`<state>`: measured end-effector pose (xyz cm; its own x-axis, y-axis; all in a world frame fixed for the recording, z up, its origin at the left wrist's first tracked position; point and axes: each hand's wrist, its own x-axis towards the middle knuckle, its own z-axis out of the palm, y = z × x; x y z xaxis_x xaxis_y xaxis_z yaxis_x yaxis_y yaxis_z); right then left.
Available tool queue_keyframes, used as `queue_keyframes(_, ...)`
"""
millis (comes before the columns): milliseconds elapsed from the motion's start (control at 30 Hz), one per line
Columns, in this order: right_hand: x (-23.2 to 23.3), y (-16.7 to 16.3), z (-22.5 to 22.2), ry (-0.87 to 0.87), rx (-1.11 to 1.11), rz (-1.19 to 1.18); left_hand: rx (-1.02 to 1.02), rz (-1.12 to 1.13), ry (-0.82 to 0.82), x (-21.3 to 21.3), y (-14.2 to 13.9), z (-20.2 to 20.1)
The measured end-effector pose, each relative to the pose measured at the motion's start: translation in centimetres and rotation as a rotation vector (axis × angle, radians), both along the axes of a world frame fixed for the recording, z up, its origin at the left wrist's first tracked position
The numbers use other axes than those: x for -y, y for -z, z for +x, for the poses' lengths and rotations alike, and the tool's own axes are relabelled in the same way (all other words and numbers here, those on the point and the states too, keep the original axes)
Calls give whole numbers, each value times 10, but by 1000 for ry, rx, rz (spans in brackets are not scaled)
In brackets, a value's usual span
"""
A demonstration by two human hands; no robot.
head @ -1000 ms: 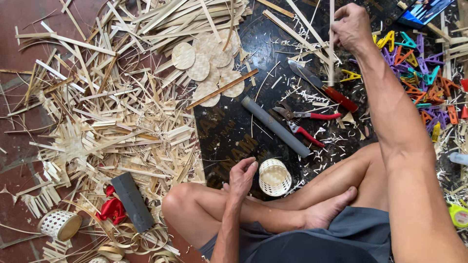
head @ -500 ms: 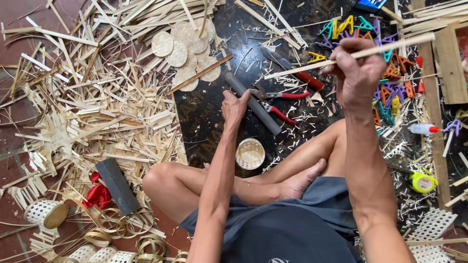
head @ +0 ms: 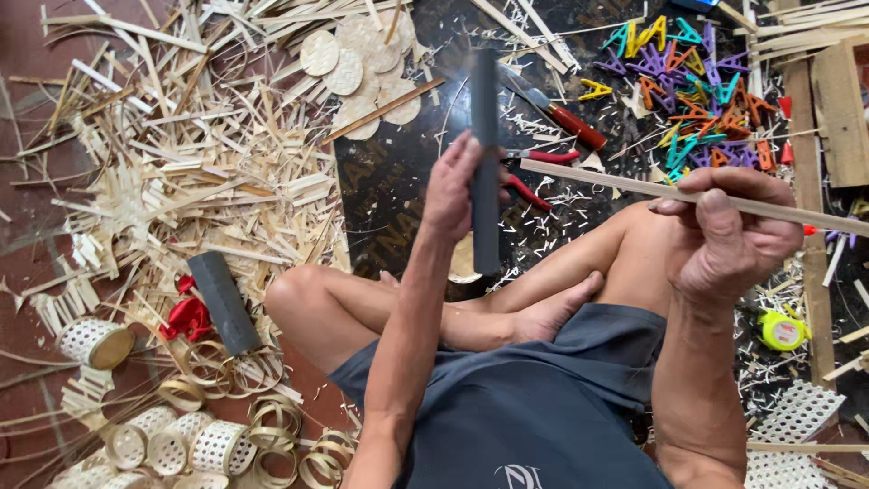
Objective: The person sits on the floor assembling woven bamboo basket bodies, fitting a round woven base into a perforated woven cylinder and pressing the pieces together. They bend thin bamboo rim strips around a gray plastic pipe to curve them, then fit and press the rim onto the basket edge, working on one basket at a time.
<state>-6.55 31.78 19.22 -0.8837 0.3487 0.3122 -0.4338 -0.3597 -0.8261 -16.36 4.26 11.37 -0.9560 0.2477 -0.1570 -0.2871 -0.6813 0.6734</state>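
Grey tube [head: 485, 163] now lifted upright

Head view only (no second), looking steeply down, close over lap, floor.

A floor-level craft workshop for bamboo or cane weaving, seen from above a person sitting cross-legged. The reddish floor [head: 27, 54] at the left of the frame is buried under pale split strips and offcuts [head: 208, 172]. Woven round discs [head: 362, 63] lie at upper centre. Small woven cylinders [head: 172, 444] and coiled rings [head: 272, 426] sit at lower left. A dark mat [head: 389, 181] in the middle carries shavings, red-handled pliers [head: 534, 172] and a red-handled knife [head: 566, 118]. Bright plastic clips [head: 688, 100] are heaped at upper right, beside wooden slats [head: 842, 109]. A yellow tape measure [head: 783, 330] lies at right, with woven mesh panels [head: 797, 417] at lower right.
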Motion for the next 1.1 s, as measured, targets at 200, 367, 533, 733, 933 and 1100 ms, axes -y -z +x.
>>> queue_keyframes(200,25,2,23,-12,1,46,-194,-282,100,5,-64,80)
queue_keyframes(367,43,-11,47,23,-37,152,-157,-442,51,12,-77,99)
queue_keyframes(533,59,-46,76,4,-172,444,-231,-260,39,18,-69,107)
queue_keyframes(733,82,-66,102,-6,-20,433,-201,-190,126,27,-51,117)
queue_keyframes(933,82,-47,98,-39,20,277,121,51,112,32,-25,131)
queue_keyframes(1100,80,-36,137,-87,117,227,92,163,108,41,-21,147)
